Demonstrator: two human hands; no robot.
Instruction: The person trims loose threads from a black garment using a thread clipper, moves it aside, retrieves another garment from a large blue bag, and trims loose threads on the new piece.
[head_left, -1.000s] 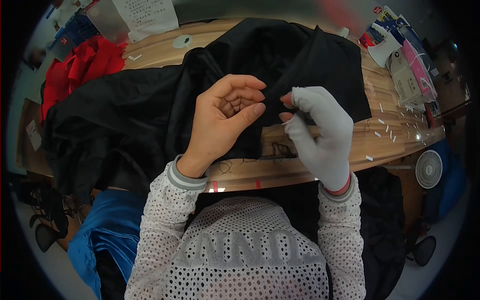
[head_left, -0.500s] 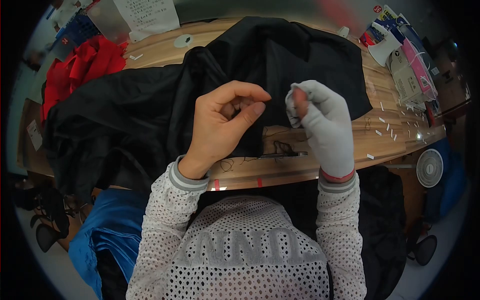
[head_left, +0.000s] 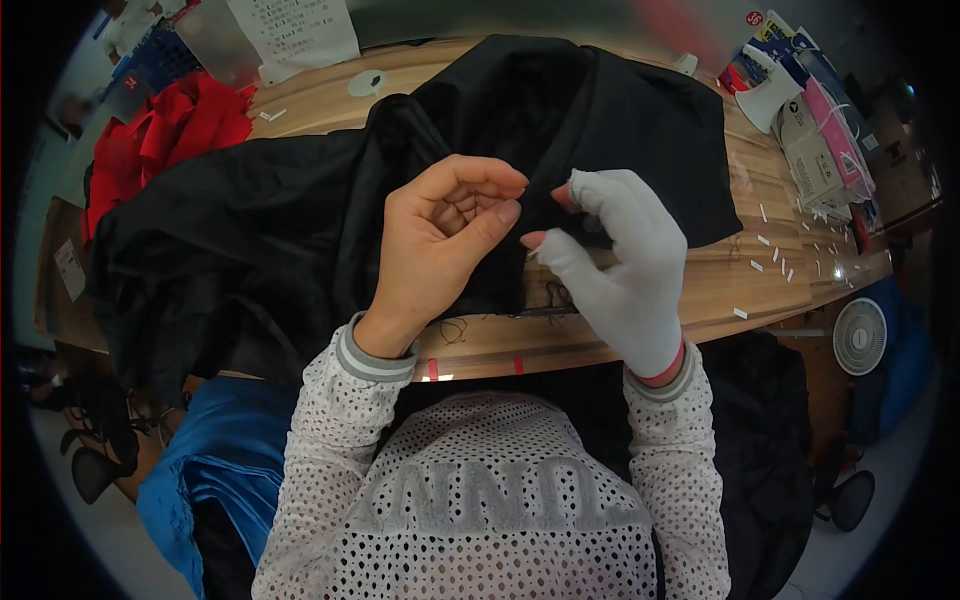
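My bare left hand (head_left: 435, 240) is raised over the black fabric (head_left: 250, 220), its fingers curled and the thumb close to the index fingertip. Anything as fine as a thread between them is too small to make out. Facing it, my right hand (head_left: 630, 265) wears a white glove with bare thumb and index tips. Those tips are apart, and I see nothing between them. Beneath the hands, dark loose threads (head_left: 556, 296) lie on the wooden table (head_left: 640, 270) beside the fabric's edge. A slim dark tool there is mostly covered by the right hand.
Red fabric (head_left: 175, 130) is heaped at the back left, near a printed sheet (head_left: 297, 35). Small white slips (head_left: 756, 266) are scattered on the right, below a cardboard box (head_left: 808, 155). Blue fabric (head_left: 225, 440) hangs at lower left; a white fan (head_left: 859, 336) stands at right.
My right hand has shifted left and turned, its thumb and index finger spreading apart. My left hand has drawn slightly to the left. The tool on the table is now more covered.
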